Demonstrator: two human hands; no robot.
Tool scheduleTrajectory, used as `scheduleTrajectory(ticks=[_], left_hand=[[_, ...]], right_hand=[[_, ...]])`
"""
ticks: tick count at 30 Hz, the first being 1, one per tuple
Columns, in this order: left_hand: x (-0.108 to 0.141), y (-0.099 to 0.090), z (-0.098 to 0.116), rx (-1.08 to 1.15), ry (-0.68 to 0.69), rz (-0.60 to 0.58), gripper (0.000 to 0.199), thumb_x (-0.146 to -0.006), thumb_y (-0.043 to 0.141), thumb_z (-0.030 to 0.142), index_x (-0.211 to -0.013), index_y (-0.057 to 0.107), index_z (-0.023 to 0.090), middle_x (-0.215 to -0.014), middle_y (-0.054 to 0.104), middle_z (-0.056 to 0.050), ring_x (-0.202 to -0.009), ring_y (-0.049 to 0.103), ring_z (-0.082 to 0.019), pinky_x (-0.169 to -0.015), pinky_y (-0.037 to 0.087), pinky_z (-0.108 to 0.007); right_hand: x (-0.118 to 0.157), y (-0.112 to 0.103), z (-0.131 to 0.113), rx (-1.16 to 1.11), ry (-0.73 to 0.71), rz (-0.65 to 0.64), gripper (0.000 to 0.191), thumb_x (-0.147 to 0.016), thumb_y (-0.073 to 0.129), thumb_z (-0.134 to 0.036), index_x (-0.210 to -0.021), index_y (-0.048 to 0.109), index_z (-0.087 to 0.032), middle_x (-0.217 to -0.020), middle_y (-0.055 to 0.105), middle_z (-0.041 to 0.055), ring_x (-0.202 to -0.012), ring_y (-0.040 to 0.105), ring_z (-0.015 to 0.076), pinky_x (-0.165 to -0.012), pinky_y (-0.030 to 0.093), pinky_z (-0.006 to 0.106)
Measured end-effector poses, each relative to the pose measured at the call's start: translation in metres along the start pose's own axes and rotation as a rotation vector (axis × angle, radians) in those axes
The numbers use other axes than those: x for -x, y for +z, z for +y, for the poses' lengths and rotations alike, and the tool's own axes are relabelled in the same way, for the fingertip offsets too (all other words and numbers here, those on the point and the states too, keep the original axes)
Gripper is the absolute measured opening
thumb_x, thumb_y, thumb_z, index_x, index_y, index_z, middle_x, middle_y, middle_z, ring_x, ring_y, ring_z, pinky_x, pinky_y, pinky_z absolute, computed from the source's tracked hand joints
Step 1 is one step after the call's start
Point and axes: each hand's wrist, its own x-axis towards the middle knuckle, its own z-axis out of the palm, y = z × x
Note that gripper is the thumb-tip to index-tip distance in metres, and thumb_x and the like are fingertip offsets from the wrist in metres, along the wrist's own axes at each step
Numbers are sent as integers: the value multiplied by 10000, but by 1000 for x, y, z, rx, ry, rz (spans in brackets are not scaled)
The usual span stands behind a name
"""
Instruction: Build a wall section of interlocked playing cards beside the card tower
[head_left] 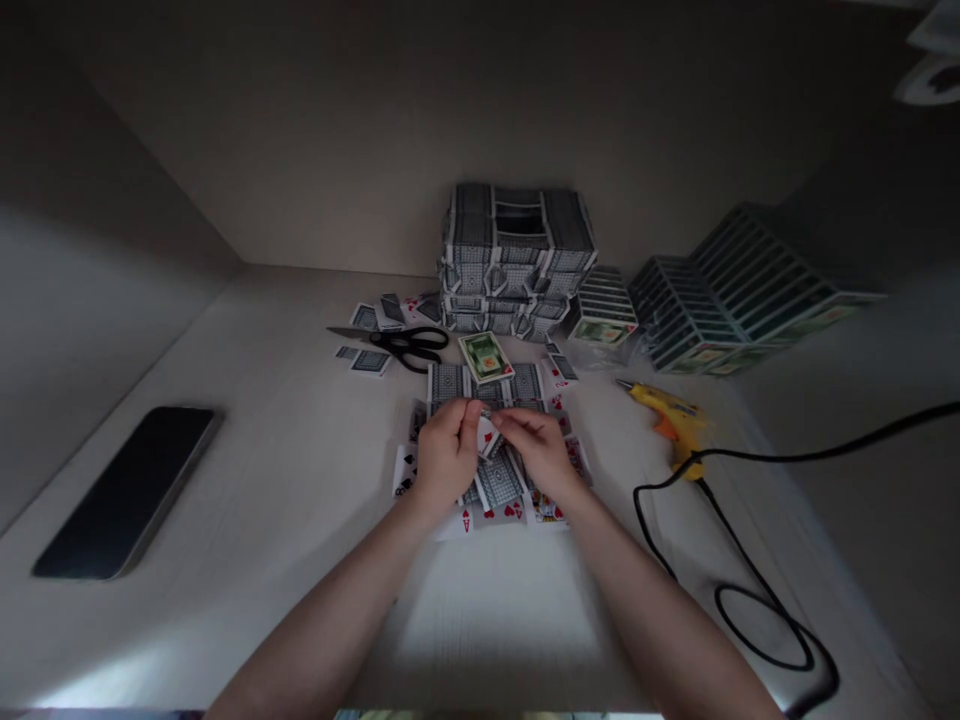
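Between my two hands is a playing card [488,437] with a red diamond, tilted over the laid-out cards. My left hand [448,447] pinches it from the left, and the fingertips of my right hand [541,450] close on its right side. Beneath them lies a sheet of joined playing cards [500,485], patterned backs up in the middle and faces showing round the edges. A green card box [486,357] rests at the sheet's far edge. Both hands partly cover the sheet and the held card.
Behind stands a box built of playing cards [517,255]. Black-handled scissors [409,343] lie over cut cards at left. More stacked card packs [739,290] line the back right. A yellow glue gun [675,425] with a looping black cable [750,560] is at right, a phone [127,490] at left.
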Motion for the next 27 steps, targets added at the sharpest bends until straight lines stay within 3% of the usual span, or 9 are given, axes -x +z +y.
scheduleTrajectory(ticks=[11,17,27], left_hand=[[-1,0,2,-44,64,15,284,-880,397,297,-704,578,168,-656,598,-25,-623,539,-128,-591,386,-241],[-3,0,3,25,30,-36,303,-883,399,324,-702,586,170,-646,603,-14,-609,539,-118,-575,389,-231],[-2,4,-1,-82,43,-24,310,-889,379,297,-689,576,164,-633,609,-29,-582,545,-128,-552,375,-241]], right_hand=[[-3,-1,2,32,-34,-32,287,-697,608,-418,-565,594,-164,-510,450,-37,-519,377,98,-501,306,229],[-3,0,2,14,-50,-37,244,-705,602,-408,-642,629,-174,-577,528,-23,-569,435,113,-551,360,235],[-3,0,0,8,-29,-39,204,-686,608,-368,-647,660,-175,-591,573,-19,-578,464,119,-576,381,243]])
